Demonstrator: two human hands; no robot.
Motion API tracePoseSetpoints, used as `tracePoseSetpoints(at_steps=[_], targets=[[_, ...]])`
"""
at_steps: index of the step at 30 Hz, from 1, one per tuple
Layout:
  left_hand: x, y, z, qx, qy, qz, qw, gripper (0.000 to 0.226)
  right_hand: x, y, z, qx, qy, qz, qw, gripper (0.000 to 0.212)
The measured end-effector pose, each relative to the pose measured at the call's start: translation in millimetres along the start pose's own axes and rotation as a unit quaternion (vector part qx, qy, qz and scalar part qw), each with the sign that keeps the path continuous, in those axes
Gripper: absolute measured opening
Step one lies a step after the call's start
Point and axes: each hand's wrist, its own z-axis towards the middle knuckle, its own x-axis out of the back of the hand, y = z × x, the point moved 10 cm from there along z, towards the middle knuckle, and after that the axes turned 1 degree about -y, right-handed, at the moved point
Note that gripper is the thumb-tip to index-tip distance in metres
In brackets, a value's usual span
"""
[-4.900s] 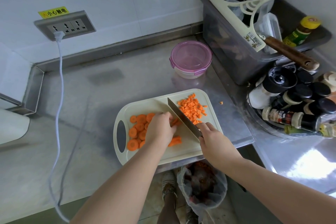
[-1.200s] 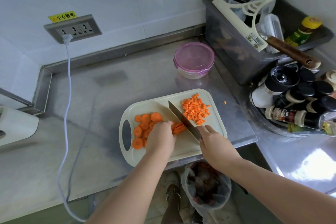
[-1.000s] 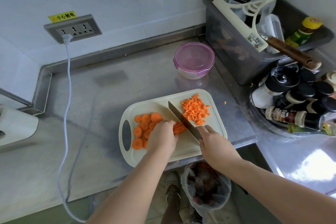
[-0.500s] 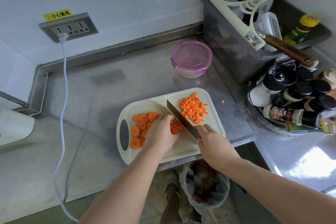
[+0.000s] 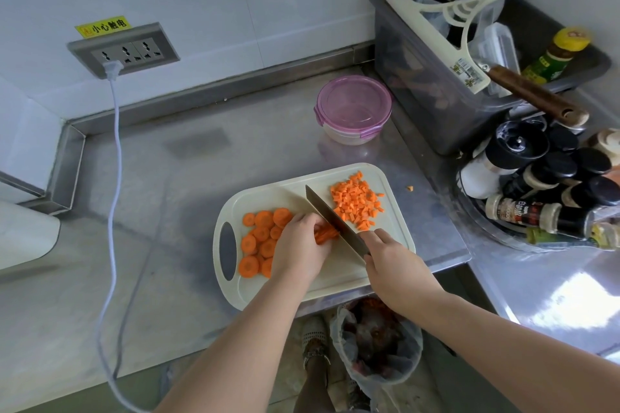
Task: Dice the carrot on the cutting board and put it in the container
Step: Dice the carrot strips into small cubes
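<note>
A cream cutting board (image 5: pixel 396 231) lies near the counter's front edge. Round carrot slices (image 5: pixel 260 240) are heaped on its left part, and a pile of diced carrot (image 5: pixel 357 203) sits on its far right part. Between them my left hand (image 5: pixel 300 250) holds down a small bunch of carrot strips (image 5: pixel 325 234) with curled fingers. My right hand (image 5: pixel 391 261) grips the handle of a knife (image 5: pixel 330 220), whose blade rests right against those strips. The round container (image 5: pixel 354 111) with a pink lid stands shut behind the board.
A grey bin (image 5: pixel 446 77) with a squeegee and bottles is at the back right, spice bottles (image 5: pixel 550 188) crowd the right. One carrot bit (image 5: pixel 410 188) lies on the steel counter. A white cable (image 5: pixel 115 178) runs from the wall socket. A bagged waste bin (image 5: pixel 375 342) stands below the edge.
The knife has kept cutting the strips held by my left hand, and the bunch has grown shorter. The diced pile and slices stay put.
</note>
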Motion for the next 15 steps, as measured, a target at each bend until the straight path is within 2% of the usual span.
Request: tracePoseSetpoints(at_steps=[5,15], targets=[[3,-2,-5,-0.008,-0.001,-0.017,1.0,0.031,1,2,-1,0.0,0.002,0.003,1.0,0.041],[4,4,-12,-0.051,0.015,0.041,0.998,0.016,3,0,-4,0.0,0.001,0.004,1.0,0.042]])
